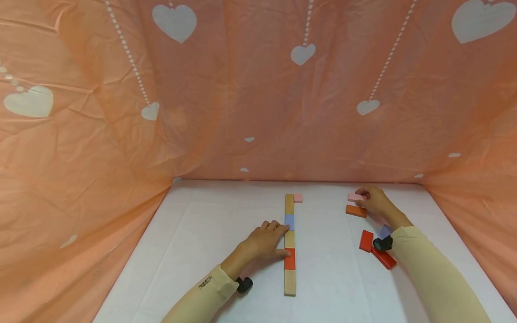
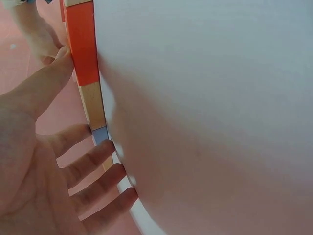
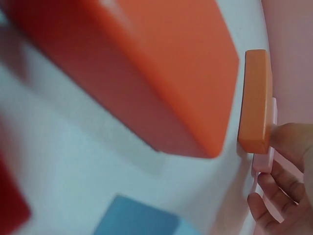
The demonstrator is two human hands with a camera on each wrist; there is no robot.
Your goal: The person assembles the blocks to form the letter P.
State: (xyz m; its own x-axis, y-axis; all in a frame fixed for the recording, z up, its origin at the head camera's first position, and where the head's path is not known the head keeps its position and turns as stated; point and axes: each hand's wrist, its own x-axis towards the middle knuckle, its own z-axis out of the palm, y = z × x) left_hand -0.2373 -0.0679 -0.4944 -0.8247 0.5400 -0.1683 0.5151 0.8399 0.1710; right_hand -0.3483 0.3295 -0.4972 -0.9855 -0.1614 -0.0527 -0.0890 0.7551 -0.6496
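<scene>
A straight row of blocks runs away from me on the white table: plain wooden blocks [image 1: 290,282], a red block [image 1: 289,264] and a blue block [image 1: 289,221]. My left hand [image 1: 262,241] lies along its left side with fingers spread; the thumb touches the red block and the index finger touches the blue one. A small pink block [image 1: 298,198] sits against the row's far right side. At the far right, my right hand [image 1: 377,202] pinches the right end of a longer pink block [image 1: 354,197] between thumb and fingers. An orange block [image 3: 254,103] lies just nearer than it.
Two red blocks [image 1: 366,241] and a bluish-purple block [image 1: 385,231] lie below the right wrist, partly behind its black camera [image 1: 383,244]. An orange curtain [image 1: 260,109] with white hearts encloses the back and sides of the white tabletop [image 1: 205,216].
</scene>
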